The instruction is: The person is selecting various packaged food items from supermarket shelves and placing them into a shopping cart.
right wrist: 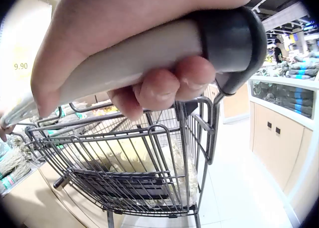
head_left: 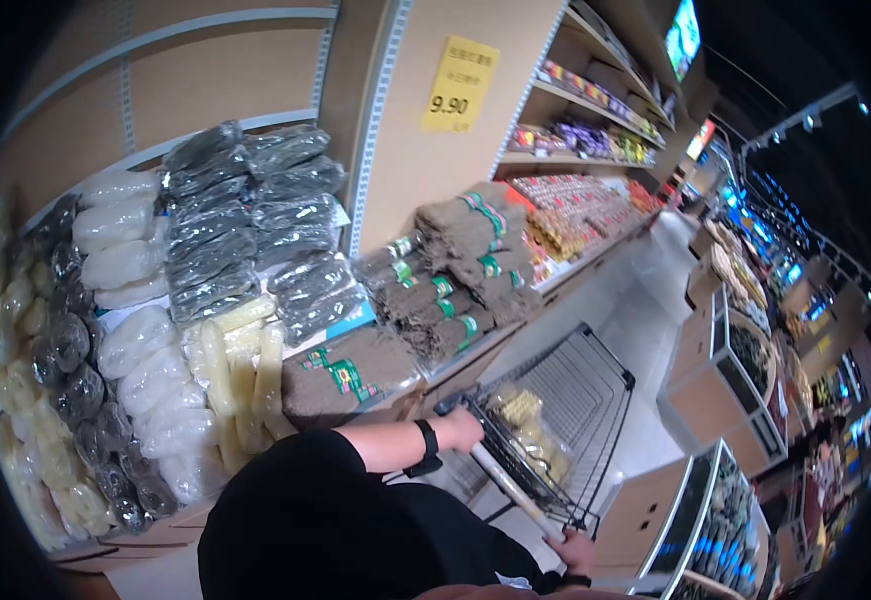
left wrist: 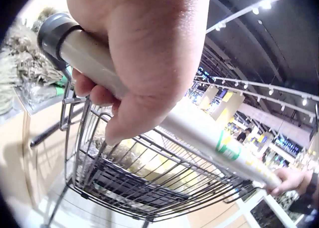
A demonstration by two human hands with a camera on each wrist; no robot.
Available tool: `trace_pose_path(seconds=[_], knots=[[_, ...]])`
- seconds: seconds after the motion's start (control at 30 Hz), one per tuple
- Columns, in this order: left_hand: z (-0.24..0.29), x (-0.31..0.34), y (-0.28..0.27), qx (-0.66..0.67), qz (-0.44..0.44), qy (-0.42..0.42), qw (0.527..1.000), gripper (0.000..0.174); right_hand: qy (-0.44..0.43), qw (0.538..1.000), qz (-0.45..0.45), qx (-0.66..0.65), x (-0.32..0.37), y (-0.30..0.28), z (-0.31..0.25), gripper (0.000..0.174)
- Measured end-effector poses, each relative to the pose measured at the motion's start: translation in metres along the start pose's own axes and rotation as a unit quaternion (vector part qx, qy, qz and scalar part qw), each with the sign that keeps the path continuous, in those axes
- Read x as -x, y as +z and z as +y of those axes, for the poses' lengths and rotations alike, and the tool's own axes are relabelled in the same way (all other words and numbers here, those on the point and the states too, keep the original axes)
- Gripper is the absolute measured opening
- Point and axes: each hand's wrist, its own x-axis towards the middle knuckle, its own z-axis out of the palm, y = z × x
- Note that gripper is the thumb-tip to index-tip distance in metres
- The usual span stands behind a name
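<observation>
Shopping cart [head_left: 596,375] as reference. Left hand [head_left: 461,430] and right hand [head_left: 573,552]: fingers clamped round the cart's handlebar [head_left: 514,487], one near each end. Packaged goods [head_left: 531,435] lie inside the basket, near the handlebar. Left of the cart: display shelf with brown bundles [head_left: 351,375] in green-labelled wrap, close alongside. Right of it: wooden cabinets [head_left: 646,500], flanking the aisle. Left wrist view shows a green mark [left wrist: 228,147] on the handlebar, unresolved in head view; yellow price sign [head_left: 461,85], "9.90", readable in head view, not visible there.
</observation>
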Motion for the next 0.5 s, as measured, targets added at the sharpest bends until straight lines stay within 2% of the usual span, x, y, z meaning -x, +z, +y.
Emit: trace_pose_path(seconds=[0.07, 0.13, 0.17, 0.2, 0.27, 0.3, 0.33, 0.4, 0.47, 0.5], knots=[[-0.007, 0.000, -0.001, 0.042, 0.005, 0.033, 0.999, 0.029, -0.012, 1.000, -0.005, -0.006, -0.003, -0.001, 0.003, 0.069], [-0.010, 0.007, 0.003, 0.088, 0.005, 0.061, 0.994, 0.023, -0.007, 0.998, -0.067, 0.020, -0.005, 0.000, 0.005, 0.066], [-0.012, 0.011, 0.001, 0.100, 0.024, 0.072, 0.992, 0.025, 0.021, 0.993, -0.113, 0.038, 0.004, -0.024, -0.017, 0.052], [-0.013, 0.014, 0.005, 0.109, 0.042, 0.084, 0.990, 0.027, 0.018, 0.993, -0.112, 0.041, 0.011, -0.028, -0.019, 0.052], [-0.024, 0.014, 0.012, 0.129, 0.042, 0.140, 0.981, 0.028, -0.039, 0.998, -0.058, -0.008, 0.020, -0.027, -0.015, 0.067], [-0.034, 0.014, 0.014, 0.165, 0.029, 0.167, 0.972, 0.028, -0.039, 0.998, -0.056, -0.007, 0.019, -0.023, -0.016, 0.067], [-0.046, 0.016, 0.008, 0.164, 0.031, 0.168, 0.972, 0.028, -0.032, 0.998, -0.062, 0.005, 0.018, -0.020, -0.017, 0.065], [-0.080, 0.022, -0.020, 0.303, -0.009, 0.191, 0.934, 0.029, -0.021, 0.997, -0.070, 0.020, 0.016, -0.016, -0.014, 0.063], [-0.128, 0.024, -0.038, 0.410, 0.026, 0.132, 0.902, 0.027, -0.071, 0.996, -0.048, 0.006, 0.014, -0.018, -0.012, 0.064], [-0.158, 0.024, -0.044, 0.433, 0.091, 0.129, 0.888, 0.026, -0.066, 0.997, -0.045, 0.006, 0.012, -0.018, -0.013, 0.064]])
